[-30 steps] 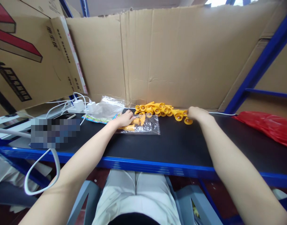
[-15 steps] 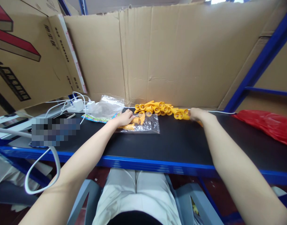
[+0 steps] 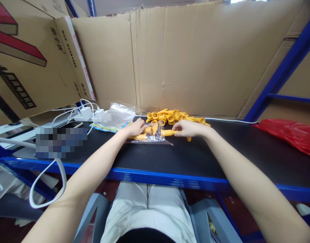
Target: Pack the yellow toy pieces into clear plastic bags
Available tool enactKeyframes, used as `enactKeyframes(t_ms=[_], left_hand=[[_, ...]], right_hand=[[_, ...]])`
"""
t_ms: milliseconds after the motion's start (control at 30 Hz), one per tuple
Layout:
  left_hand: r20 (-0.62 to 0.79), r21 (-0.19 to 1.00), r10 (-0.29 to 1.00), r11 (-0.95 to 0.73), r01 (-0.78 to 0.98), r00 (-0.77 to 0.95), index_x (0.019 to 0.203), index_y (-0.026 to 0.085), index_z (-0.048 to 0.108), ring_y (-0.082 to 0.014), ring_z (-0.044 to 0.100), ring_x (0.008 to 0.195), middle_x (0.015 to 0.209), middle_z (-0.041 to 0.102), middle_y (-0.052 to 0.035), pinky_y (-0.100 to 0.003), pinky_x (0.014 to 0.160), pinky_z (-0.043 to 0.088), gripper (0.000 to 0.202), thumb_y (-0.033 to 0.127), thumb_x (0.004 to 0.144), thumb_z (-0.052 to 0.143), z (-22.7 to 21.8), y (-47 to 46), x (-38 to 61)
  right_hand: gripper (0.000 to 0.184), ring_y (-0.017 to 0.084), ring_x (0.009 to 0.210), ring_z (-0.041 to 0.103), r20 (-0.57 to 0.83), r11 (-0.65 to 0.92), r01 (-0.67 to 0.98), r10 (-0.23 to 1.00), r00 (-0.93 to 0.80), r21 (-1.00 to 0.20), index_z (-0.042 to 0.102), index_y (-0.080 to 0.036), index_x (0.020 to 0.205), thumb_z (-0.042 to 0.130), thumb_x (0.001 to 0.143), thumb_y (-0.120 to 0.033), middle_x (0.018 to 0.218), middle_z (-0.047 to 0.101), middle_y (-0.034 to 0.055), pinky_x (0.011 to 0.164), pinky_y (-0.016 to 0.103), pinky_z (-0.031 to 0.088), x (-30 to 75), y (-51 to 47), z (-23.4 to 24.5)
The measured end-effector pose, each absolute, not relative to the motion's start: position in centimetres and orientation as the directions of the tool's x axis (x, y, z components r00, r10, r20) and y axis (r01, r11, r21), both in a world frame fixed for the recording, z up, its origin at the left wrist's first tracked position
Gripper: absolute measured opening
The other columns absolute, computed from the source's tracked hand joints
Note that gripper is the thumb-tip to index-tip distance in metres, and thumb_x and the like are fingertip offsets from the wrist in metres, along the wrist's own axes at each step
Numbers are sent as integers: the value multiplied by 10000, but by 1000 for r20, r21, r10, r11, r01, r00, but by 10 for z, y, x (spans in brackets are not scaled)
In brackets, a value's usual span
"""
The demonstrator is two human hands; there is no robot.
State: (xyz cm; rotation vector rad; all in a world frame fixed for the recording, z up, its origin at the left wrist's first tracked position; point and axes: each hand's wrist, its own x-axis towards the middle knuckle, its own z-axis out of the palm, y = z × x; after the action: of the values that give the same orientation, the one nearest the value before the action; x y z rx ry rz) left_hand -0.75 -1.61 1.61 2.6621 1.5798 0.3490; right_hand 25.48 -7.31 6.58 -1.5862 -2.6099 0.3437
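Observation:
My right hand (image 3: 182, 129) grips a small yellow flashlight (image 3: 167, 133) between thumb and fingers, its wide end pointing left at the mouth of a clear plastic bag (image 3: 155, 139). A yellow end also shows under that hand, at its right. My left hand (image 3: 136, 127) is closed on the left part of the bag, its fingertips partly hidden. Several yellow flashlights (image 3: 139, 137) lie inside the bag beside my left hand. Behind both hands, a pile of yellow flashlights (image 3: 171, 118) rests by the cardboard wall, most with round lens ends facing me.
Clear bags (image 3: 118, 113) and a colourful packet (image 3: 106, 127) lie left of my left hand. Farther left are white chargers (image 3: 86, 113), cables and a blurred-out device (image 3: 61, 142). A red plastic bag (image 3: 288, 133) sits right. Cardboard (image 3: 195, 60) backs the black tabletop (image 3: 195, 158).
My right hand has moved left from the pile's right end to the bag's mouth, bringing a yellow flashlight. My left hand stays on the bag.

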Motion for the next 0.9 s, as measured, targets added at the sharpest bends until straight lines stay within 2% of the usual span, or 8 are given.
enactKeyframes(t_ms=[367, 467, 633, 767, 900], left_hand=[[175, 139, 869, -488, 862, 463, 871, 162, 491, -221, 511, 940, 1034, 490, -96, -387, 854, 380, 299, 380, 889, 287, 18, -18, -7], [179, 138, 865, -493, 859, 468, 866, 159, 491, -221, 513, 932, 1032, 488, -99, -387, 847, 382, 298, 378, 888, 290, 17, -17, -7], [186, 146, 862, -498, 855, 471, 858, 158, 492, -225, 517, 912, 1021, 485, -102, -394, 834, 381, 290, 375, 881, 300, 16, -16, -8], [200, 184, 859, -506, 843, 472, 843, 163, 495, -219, 516, 890, 997, 493, -97, -385, 816, 385, 288, 384, 871, 313, 17, -18, -6], [229, 228, 842, -535, 814, 489, 816, 166, 497, -209, 508, 879, 965, 508, -89, -351, 808, 388, 264, 380, 854, 347, 16, -19, -3]], right_hand=[[316, 122, 627, 554, 8, 476, 731, 840, -542, -490, 668, -141, 885, 586, 689, -375, 769, 638, 38, 540, 226, 397, 263, -74, 71], [288, 123, 617, 552, 1, 484, 729, 834, -552, -484, 687, -151, 853, 600, 684, -367, 750, 647, 36, 542, 231, 397, 259, -74, 69], [200, 147, 639, 566, -25, 463, 799, 860, -510, -384, 719, -167, 783, 627, 671, -305, 760, 672, 46, 541, 242, 395, 250, -77, 64], [238, 147, 652, 581, -4, 501, 754, 832, -555, -425, 723, -176, 847, 611, 703, -330, 786, 683, 44, 538, 236, 411, 243, -79, 62], [288, 141, 692, 587, 98, 547, 705, 816, -570, -452, 712, -175, 917, 595, 728, -360, 862, 684, 49, 593, 242, 438, 238, -78, 58]])
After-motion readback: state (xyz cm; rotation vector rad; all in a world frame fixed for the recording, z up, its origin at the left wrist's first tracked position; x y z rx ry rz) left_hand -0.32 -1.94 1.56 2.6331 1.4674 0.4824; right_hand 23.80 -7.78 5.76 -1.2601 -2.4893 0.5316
